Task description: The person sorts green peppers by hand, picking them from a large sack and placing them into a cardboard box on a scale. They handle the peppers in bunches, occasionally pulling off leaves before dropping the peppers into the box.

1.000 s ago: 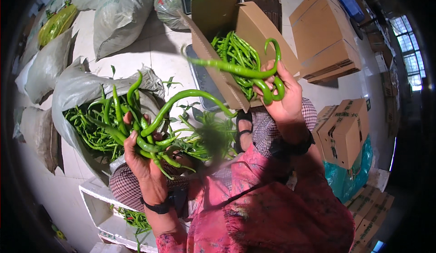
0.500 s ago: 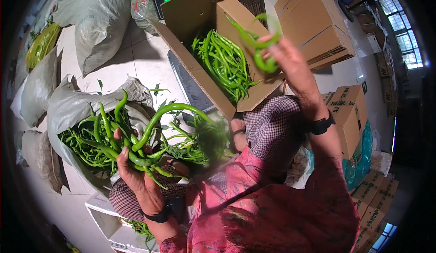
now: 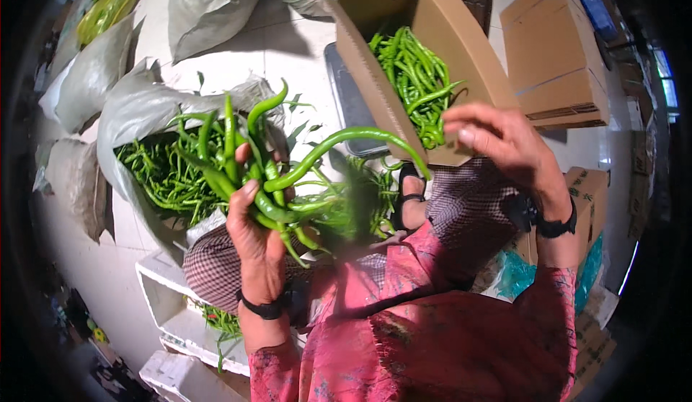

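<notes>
My left hand (image 3: 256,236) grips a bunch of long, curly green peppers (image 3: 335,142) above an open pale sack (image 3: 122,110) of more peppers. My right hand (image 3: 515,149) is empty, fingers apart, at the near end of an open cardboard box (image 3: 472,52). Green peppers (image 3: 411,70) lie inside that box, which rests on a grey platform (image 3: 342,95). Loose peppers and leaves between my knees are partly blurred.
Filled sacks (image 3: 205,20) line the back and left. Stacked flat cartons (image 3: 548,56) stand at the right, with taped cartons (image 3: 580,193) and teal plastic below them. A white foam box (image 3: 158,297) with some peppers sits beside my left knee.
My right hand held curled peppers over the box earlier; it has let them go and is lower now. My left hand still grips its bunch. The view has shifted.
</notes>
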### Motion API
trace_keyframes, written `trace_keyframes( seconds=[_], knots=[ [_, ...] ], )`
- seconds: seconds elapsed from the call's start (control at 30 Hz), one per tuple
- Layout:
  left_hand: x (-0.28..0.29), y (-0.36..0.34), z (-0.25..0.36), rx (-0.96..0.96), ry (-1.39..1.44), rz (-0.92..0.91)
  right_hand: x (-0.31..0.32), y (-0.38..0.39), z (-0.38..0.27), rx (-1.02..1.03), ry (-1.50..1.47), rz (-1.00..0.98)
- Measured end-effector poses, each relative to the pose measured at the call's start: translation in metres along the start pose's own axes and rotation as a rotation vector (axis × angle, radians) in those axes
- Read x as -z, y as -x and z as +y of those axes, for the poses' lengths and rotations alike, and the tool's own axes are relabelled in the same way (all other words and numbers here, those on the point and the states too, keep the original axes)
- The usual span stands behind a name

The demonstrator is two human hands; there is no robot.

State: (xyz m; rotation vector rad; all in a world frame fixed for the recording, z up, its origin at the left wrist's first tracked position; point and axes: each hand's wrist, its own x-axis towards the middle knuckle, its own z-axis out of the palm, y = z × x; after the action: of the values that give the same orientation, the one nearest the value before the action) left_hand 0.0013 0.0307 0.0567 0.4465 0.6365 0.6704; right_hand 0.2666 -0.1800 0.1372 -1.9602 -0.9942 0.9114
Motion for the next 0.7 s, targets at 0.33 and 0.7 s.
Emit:
trace_keyframes(
  seconds=[0.33,0.7],
  knots=[
    [0.01,0.011,0.008,-0.019,0.015,0.009,0.002,-0.022,-0.018,-0.16,-0.077,0.076],
    [0.018,0.006,0.015,-0.12,-0.015,0.104,0.033,-0.055,0.036,-0.031,0.36,-0.146]
  ],
)
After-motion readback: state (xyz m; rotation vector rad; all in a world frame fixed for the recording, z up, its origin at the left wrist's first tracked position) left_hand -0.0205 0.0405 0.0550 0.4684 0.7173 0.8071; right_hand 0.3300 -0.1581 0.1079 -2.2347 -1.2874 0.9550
